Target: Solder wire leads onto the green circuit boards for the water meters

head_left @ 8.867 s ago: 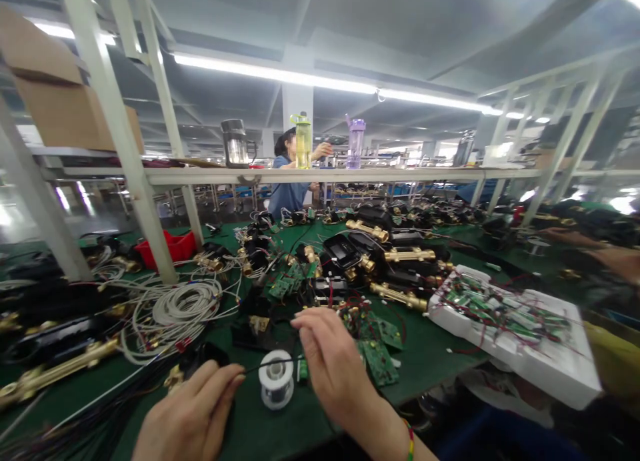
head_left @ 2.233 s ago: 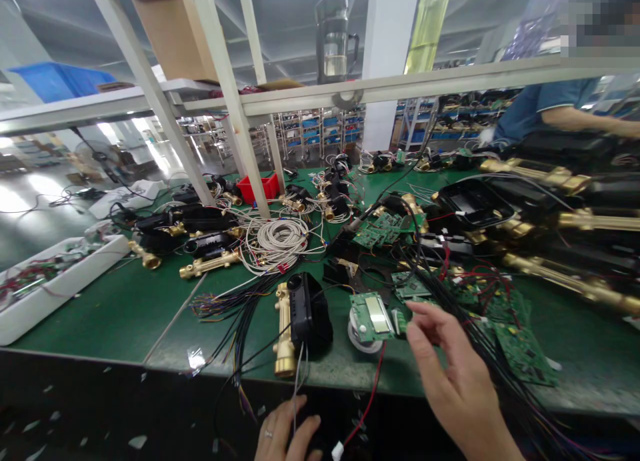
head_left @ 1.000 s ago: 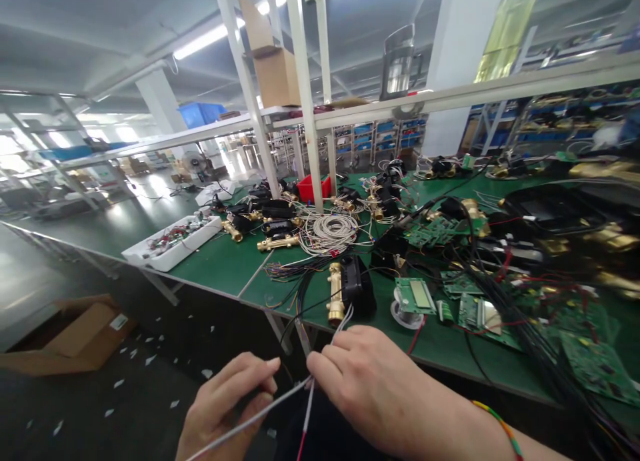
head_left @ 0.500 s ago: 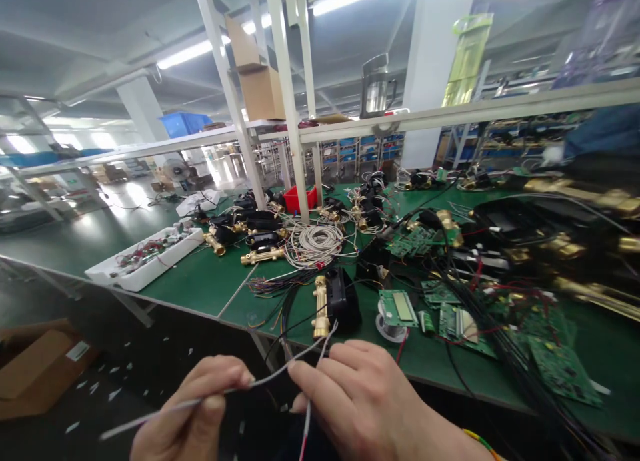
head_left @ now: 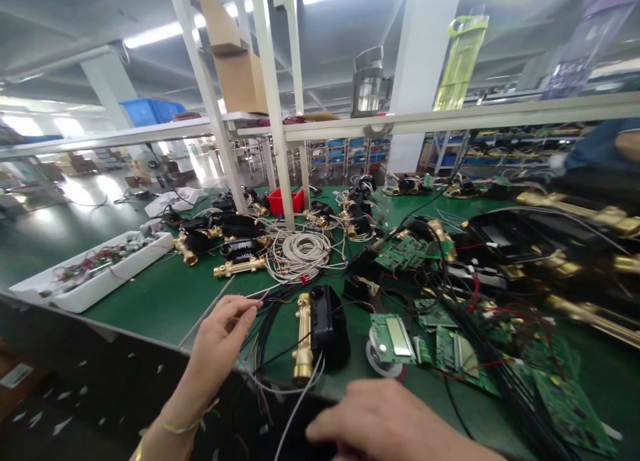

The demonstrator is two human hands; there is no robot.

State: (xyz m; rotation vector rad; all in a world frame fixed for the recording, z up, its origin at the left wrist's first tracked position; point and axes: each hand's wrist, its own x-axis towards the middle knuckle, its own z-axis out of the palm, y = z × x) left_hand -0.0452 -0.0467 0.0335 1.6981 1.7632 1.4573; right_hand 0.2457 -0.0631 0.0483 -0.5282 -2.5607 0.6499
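My left hand (head_left: 225, 331) reaches over the table's front edge, thumb and forefinger pinched together beside a bundle of thin coloured wires (head_left: 273, 297). What sits between those fingertips is too small to make out. Low in the view, my right hand (head_left: 385, 417) is curled and smeared by motion, its fingers mostly hidden. Left of it hangs a grey cable (head_left: 299, 407), coming from a black meter housing (head_left: 330, 327) joined to a brass pipe fitting (head_left: 303, 341). A green circuit board with a small display (head_left: 393, 339) lies on a wire spool (head_left: 377, 361) to the right.
Coiled white cables (head_left: 303, 247) and more brass fittings (head_left: 240, 266) cover the middle of the green table. A white foam tray (head_left: 125, 274) of parts stands left, a red bin (head_left: 277, 202) behind. Black cables and circuit boards (head_left: 565, 407) crowd the right. A shelf (head_left: 450, 117) crosses above.
My left hand has let go of the grey cable and moved up and forward to the wire bundle. My right hand has shifted right and down; the cable now hangs lower.
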